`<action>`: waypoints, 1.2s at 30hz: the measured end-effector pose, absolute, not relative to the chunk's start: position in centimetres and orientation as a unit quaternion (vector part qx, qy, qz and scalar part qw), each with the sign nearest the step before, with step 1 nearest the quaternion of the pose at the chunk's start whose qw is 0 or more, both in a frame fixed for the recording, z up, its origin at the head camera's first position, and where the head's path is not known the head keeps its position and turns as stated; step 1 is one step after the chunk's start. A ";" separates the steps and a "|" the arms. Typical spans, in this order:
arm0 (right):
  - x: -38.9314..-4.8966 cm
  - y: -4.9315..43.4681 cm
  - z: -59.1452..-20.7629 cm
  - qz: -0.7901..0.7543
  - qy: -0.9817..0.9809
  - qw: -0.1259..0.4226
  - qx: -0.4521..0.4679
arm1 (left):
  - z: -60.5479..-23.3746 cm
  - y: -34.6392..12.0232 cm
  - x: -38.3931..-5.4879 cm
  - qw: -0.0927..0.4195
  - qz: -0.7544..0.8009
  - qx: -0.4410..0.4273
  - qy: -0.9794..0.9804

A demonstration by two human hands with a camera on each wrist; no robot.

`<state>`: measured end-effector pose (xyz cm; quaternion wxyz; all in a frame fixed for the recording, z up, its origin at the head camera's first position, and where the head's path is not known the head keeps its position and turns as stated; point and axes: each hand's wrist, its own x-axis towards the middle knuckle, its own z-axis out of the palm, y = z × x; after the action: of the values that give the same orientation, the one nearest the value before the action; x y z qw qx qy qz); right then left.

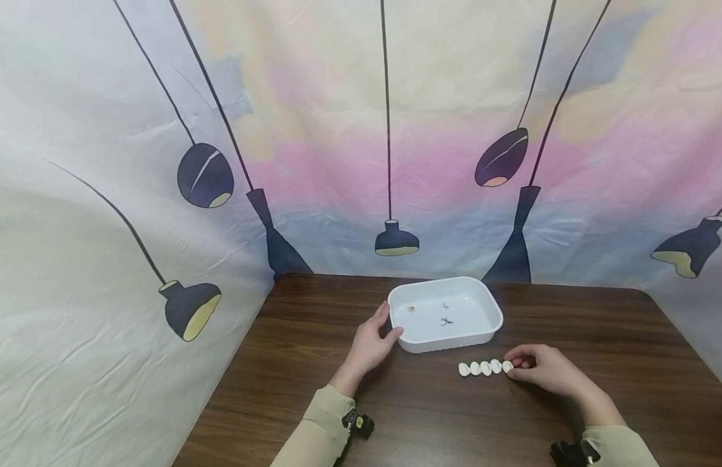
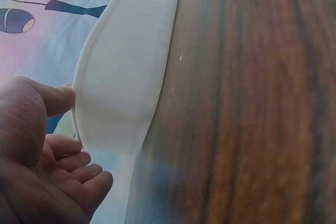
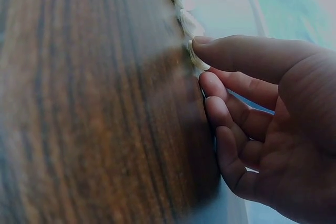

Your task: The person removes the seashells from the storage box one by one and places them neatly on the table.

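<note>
A white plastic tray [image 1: 442,344] stands on the table, and my left hand [image 1: 372,340] holds it at its left end, thumb at the rim. In the left wrist view the tray's side wall [image 2: 123,66] rises beside the thumb and curled fingers. To the front right of the tray lies a short row of several white seashells [image 1: 486,368]. My right hand [image 1: 547,370] pinches the shell at the right end [image 3: 197,59] between thumb and forefinger, in line with the others. Its other fingers curl close to the tabletop.
Inside the tray lie a few small bits, among them a tan piece [image 1: 411,309] and a dark, branched piece [image 1: 446,322]. The brown wooden table [image 1: 314,324] ends at the back against a hanging cloth [image 1: 337,162] printed with lamps.
</note>
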<state>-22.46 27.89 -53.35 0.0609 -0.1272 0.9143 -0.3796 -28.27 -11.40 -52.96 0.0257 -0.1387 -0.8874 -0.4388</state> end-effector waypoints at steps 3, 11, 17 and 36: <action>-22.5 27.9 -53.4 -0.386 0.911 0.059 -0.136 | -53.1 -11.4 -28.3 0.025 -0.438 -0.136 -0.888; -22.6 28.9 -52.9 -0.412 0.895 0.083 -0.147 | -53.3 -11.4 -28.5 0.024 -0.436 -0.138 -0.889; -23.3 28.4 -51.2 -0.430 0.891 0.030 -0.140 | -53.3 -11.5 -28.4 0.025 -0.436 -0.136 -0.889; -32.1 19.6 -49.6 -0.412 0.894 0.024 -0.172 | -53.1 -11.5 -28.5 0.025 -0.438 -0.142 -0.887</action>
<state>-32.10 19.59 -49.58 0.0244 -0.1725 0.8942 -0.4124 -28.47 -11.49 -53.11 0.0253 -0.1420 -0.8871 -0.4385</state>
